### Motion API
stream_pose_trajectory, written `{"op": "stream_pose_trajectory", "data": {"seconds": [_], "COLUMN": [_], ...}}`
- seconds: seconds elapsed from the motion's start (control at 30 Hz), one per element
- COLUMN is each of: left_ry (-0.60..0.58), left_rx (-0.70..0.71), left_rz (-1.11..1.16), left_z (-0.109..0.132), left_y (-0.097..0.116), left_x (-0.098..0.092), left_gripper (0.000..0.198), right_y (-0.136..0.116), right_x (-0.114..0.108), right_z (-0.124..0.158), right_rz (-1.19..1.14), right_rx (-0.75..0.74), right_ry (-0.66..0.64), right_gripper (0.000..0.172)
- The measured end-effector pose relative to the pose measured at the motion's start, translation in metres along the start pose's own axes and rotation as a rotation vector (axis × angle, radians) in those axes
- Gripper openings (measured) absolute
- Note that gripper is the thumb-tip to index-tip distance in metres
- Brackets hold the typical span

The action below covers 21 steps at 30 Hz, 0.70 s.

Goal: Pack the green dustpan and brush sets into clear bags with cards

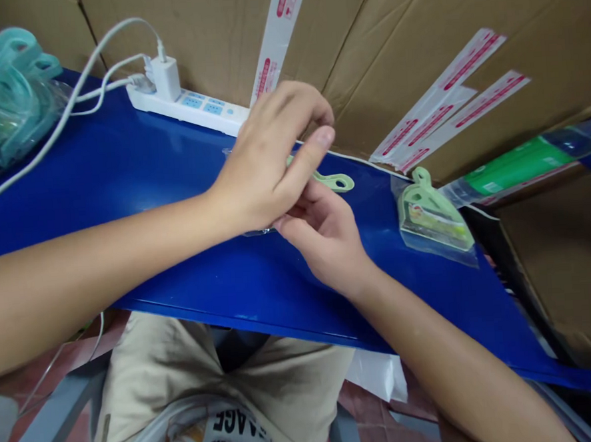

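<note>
My left hand (276, 155) is over the middle of the blue table, with its thumb stretched out and apart from the bent fingers. Nothing shows in the gap between them. Just below it, my right hand (327, 239) touches its heel, fingers curled and thumb bent in. What those fingers hold, if anything, is hidden. Beneath and behind both hands lies a light green dustpan, mostly covered; its looped handle (342, 182) sticks out to the right. Bits of clear plastic show around it.
To the right lies another light green dustpan (432, 206) in a clear bag. Teal dustpans (12, 98) in bags are piled at the far left. A white power strip (193, 107) with cables runs along the cardboard wall (345, 58). A green-labelled bottle (517, 165) lies at right.
</note>
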State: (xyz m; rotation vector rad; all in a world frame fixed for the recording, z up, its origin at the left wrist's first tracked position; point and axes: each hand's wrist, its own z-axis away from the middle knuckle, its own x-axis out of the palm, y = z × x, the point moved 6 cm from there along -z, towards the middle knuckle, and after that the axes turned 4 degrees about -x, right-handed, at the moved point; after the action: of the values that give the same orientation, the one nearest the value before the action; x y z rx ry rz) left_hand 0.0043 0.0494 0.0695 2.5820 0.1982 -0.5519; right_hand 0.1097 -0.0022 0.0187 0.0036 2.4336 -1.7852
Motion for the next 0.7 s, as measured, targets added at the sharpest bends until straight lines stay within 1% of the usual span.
{"op": "stream_pose_trajectory", "data": {"seconds": [0.07,0.17,0.27,0.33,0.43,0.47,0.53,0.63,0.7], "left_ry": [-0.026,-0.053,-0.070,-0.070,-0.055,-0.048,-0.042,-0.064,-0.086], "left_rx": [-0.007,-0.050,-0.029,-0.013,-0.027,-0.034,-0.038,-0.035,-0.022], "left_rz": [0.030,0.036,0.040,0.046,0.058,0.063,0.069,0.058,0.046], "left_z": [0.001,0.003,0.004,0.003,0.002,0.001,0.001,0.001,0.003], "left_y": [0.007,0.007,0.009,0.010,0.010,0.010,0.010,0.010,0.009], "left_x": [0.005,0.010,0.011,0.010,0.008,0.007,0.006,0.008,0.010], "left_gripper": [0.032,0.032,0.030,0.028,0.023,0.021,0.020,0.026,0.029], "right_y": [0.003,0.009,0.010,0.010,0.010,0.010,0.012,0.014,0.014], "right_x": [0.010,0.011,0.011,0.012,0.014,0.015,0.016,0.016,0.015], "right_z": [0.003,0.004,0.004,0.005,0.006,0.006,0.006,0.007,0.008], "right_rz": [-0.123,-0.219,-0.264,-0.277,-0.270,-0.269,-0.266,-0.245,-0.226], "right_rx": [0.058,0.141,0.162,0.163,0.158,0.155,0.154,0.175,0.192], "right_ry": [-0.012,-0.029,-0.050,-0.036,-0.011,-0.015,-0.030,-0.041,-0.052], "right_gripper": [0.023,0.020,0.018,0.022,0.031,0.031,0.023,0.014,0.015]}}
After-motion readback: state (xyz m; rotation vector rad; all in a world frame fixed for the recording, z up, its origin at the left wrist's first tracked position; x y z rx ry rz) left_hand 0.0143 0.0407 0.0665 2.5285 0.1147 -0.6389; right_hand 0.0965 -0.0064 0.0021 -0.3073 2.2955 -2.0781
